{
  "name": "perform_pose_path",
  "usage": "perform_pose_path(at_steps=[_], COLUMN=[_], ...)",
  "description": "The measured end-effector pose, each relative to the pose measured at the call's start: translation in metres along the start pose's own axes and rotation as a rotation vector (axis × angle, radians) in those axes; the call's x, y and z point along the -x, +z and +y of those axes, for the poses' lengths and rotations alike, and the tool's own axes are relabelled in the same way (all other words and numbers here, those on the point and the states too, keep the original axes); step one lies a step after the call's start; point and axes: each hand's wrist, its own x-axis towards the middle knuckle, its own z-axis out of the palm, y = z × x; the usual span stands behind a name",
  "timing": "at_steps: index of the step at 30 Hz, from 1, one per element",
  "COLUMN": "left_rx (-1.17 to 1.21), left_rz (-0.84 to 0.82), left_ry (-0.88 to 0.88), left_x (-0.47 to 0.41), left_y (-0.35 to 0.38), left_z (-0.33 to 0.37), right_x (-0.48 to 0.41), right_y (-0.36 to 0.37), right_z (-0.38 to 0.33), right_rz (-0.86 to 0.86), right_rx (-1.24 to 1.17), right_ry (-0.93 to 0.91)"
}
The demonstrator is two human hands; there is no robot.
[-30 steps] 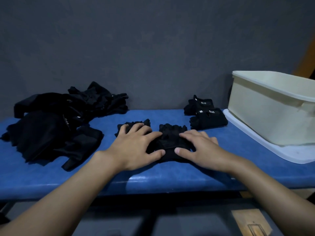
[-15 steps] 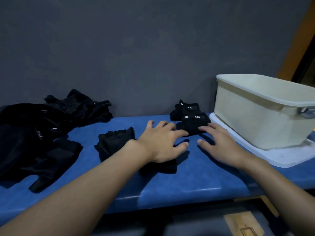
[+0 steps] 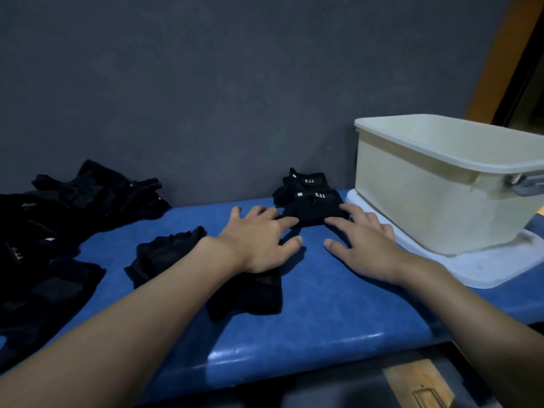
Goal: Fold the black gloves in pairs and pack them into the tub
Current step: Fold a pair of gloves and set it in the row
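The left hand (image 3: pixel 259 237) and right hand (image 3: pixel 362 245) are lying spread and released, fingertips touching the nearer of two folded glove pairs (image 3: pixel 316 206) beside the tub (image 3: pixel 412 195). Both pairs are waiting unpacked on the desk (image 3: pixel 309 319); many loose gloves (image 3: pixel 59 219) are lying unfolded at left.

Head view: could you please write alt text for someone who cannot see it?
Left hand and right hand, both open, flank folded black gloves on a blue bench beside a cream tub. Unfolded gloves lie under the left forearm; a glove pile sits far left.
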Motion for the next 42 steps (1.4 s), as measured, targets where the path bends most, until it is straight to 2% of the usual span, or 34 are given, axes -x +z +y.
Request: perform_pose_path(at_steps=[11, 20, 28, 38, 42], left_rx=[0.044, 0.031, 0.035, 0.057, 0.019], left_rz=[0.081, 0.124, 0.2, 0.32, 0.23], left_ry=[0.019, -0.069, -0.246, -0.455, -0.506], left_x=[0.014, 0.064, 0.145, 0.247, 0.262], left_y=[-0.011, -0.023, -0.033, -0.036, -0.031], left_z=[-0.004, -0.035, -0.098, -0.175, -0.188], right_x=[0.006, 0.013, 0.01, 0.026, 0.025], right_y=[-0.009, -0.012, 0.007, 0.032, 0.043], right_z=[-0.013, -0.062, -0.142, -0.258, -0.284], right_rz=[0.055, 0.032, 0.035, -0.001, -0.08], right_rx=[-0.022, -0.061, -0.159, -0.288, -0.262], right_ry=[-0.012, -0.151, -0.351, -0.734, -0.825])
